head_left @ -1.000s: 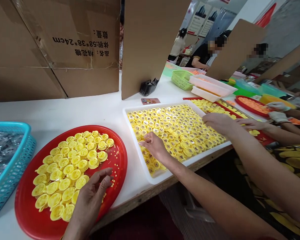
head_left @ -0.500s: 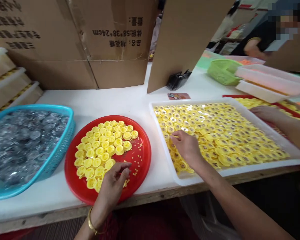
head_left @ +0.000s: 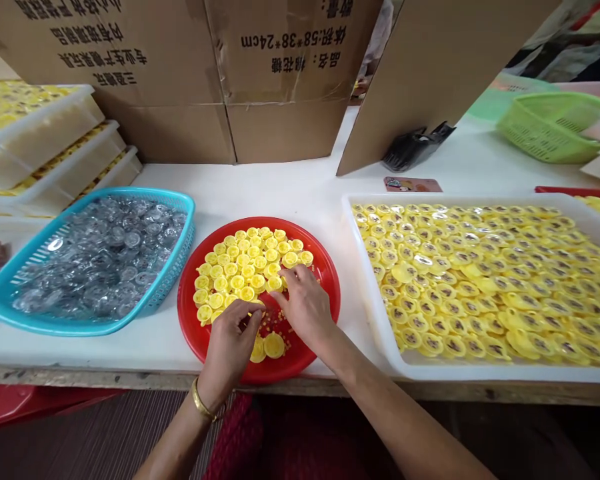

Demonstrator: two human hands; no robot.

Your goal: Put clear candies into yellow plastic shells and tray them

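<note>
A round red tray (head_left: 320,267) in front of me holds several small yellow cups (head_left: 240,263) packed in rows and loose yellow pellets. Both my hands are over its near half. My left hand (head_left: 230,347) has its fingers curled and pinched over the cups at the tray's front. My right hand (head_left: 305,307) rests palm down, its fingertips pinched at the edge of the cup rows. What either pinch holds is hidden. A large white tray (head_left: 370,293) of filled yellow cups lies to the right.
A blue basket (head_left: 10,310) of clear plastic lids stands at the left. Stacked white trays (head_left: 55,160) sit far left. Cardboard boxes (head_left: 190,73) and a cardboard divider (head_left: 430,60) with a black clip stand behind. A green basket (head_left: 555,127) is at the back right.
My right hand left the white tray and came over to the red tray beside my left hand. The view swung left; the other person's hands went out of sight.
</note>
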